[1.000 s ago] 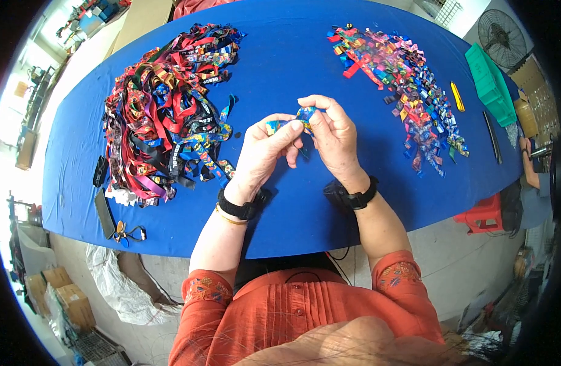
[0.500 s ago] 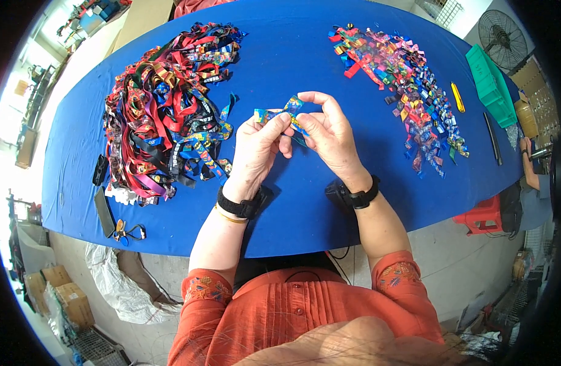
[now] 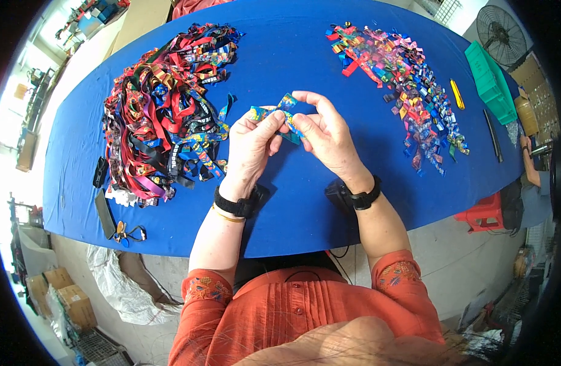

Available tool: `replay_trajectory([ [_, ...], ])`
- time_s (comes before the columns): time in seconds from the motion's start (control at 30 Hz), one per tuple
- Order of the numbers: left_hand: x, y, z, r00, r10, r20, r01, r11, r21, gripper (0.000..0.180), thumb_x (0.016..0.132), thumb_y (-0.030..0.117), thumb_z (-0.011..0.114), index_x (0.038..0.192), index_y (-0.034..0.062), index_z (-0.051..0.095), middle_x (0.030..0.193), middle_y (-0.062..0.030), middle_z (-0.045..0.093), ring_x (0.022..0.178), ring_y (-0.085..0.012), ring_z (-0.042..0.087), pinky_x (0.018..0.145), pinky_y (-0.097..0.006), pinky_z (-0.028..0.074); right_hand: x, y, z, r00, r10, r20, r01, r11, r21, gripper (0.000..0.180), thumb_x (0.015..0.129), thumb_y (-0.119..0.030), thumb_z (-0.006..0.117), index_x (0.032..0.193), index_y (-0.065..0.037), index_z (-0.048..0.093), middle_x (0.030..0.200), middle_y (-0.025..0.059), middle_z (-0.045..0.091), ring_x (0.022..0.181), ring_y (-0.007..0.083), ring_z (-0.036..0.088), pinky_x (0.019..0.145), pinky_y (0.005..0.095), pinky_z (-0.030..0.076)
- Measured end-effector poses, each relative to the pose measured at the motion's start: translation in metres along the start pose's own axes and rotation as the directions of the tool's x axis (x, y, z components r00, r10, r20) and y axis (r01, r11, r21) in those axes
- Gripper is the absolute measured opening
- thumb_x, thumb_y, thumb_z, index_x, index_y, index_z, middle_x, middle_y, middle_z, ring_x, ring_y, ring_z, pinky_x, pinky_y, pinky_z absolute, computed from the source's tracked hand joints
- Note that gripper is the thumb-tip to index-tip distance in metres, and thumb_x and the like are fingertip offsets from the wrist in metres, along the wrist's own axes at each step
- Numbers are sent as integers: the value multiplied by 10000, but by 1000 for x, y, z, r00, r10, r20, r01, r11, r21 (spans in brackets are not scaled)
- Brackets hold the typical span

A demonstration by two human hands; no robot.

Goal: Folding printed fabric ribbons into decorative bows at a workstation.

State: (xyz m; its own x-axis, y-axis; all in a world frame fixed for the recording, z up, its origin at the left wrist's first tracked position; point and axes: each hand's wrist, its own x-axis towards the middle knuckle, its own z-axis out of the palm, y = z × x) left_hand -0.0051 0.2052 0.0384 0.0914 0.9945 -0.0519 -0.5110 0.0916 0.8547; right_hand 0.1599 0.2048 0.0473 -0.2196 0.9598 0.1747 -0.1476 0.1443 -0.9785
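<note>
Big blue table (image 3: pixel 280 55) in a cluttered workroom, straps (image 3: pixel 149 113) heaped on the left, small loops (image 3: pixel 408 91) piled on the right. For a fold like this one, the neat way is probably a firm pinch right at the crossing — let that slip and the layers likely skew. The left hand (image 3: pixel 250 146) has the ribbon (image 3: pixel 286 102) nipped between thumb and fingers; the right hand (image 3: pixel 331 137) pinches it just beside, thumb on top, index arched near the upper end — can't tell if that finger touches. The ribbon sits in the fingertips between both hands, ends poking out up and left.
</note>
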Motion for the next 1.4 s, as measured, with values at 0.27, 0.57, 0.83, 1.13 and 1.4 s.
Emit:
replay_trajectory([
  [0.27, 1, -3, -1, 992, 31, 126, -42, 995, 88, 184, 964, 159, 612, 1060, 9, 659, 794, -51, 679, 502, -47, 509, 421, -170, 347, 9, 23, -13, 998, -29, 60, 35, 995, -97, 160, 942, -160, 658, 1008, -16, 645, 894, 49, 714, 833, 77, 642, 717, 215, 496],
  [0.57, 2, -2, -5, 990, 42, 132, -62, 986, 152, 149, 985, 172, 584, 1045, 47, 639, 808, -57, 690, 434, -51, 478, 383, -175, 313, 11, 22, -13, 999, 38, 9, -38, 999, 13, 129, 955, -149, 635, 978, -24, 660, 913, 50, 714, 827, 76, 641, 730, 221, 503],
  [0.83, 2, -1, -1, 996, 11, 92, -23, 991, 131, 145, 982, 176, 597, 1024, 38, 592, 769, -41, 663, 402, -43, 448, 353, -180, 300, 11, 26, -18, 999, 38, -9, -39, 997, -67, 155, 941, -171, 657, 993, -28, 685, 882, 30, 706, 791, 59, 623, 678, 220, 479],
  [1.13, 0, -9, -3, 974, 219, -57, -178, 896, 408, 196, 942, 172, 657, 1078, 35, 627, 947, -41, 694, 683, -60, 599, 552, -192, 440, 9, 10, -7, 926, -266, -267, 89, 842, -532, 148, 844, -147, 740, 874, -21, 668, 796, 101, 673, 712, 196, 642, 637, 322, 495],
  [1.4, -2, -10, 7, 982, 122, 144, -141, 982, 128, 379, 929, 90, 663, 1268, -42, 555, 1109, -96, 679, 973, -114, 643, 806, -238, 531, 4, 15, -2, 839, -542, -48, 359, 618, -700, 252, 770, -71, 752, 995, -68, 639, 920, 107, 643, 841, 304, 639, 734, 383, 508],
])
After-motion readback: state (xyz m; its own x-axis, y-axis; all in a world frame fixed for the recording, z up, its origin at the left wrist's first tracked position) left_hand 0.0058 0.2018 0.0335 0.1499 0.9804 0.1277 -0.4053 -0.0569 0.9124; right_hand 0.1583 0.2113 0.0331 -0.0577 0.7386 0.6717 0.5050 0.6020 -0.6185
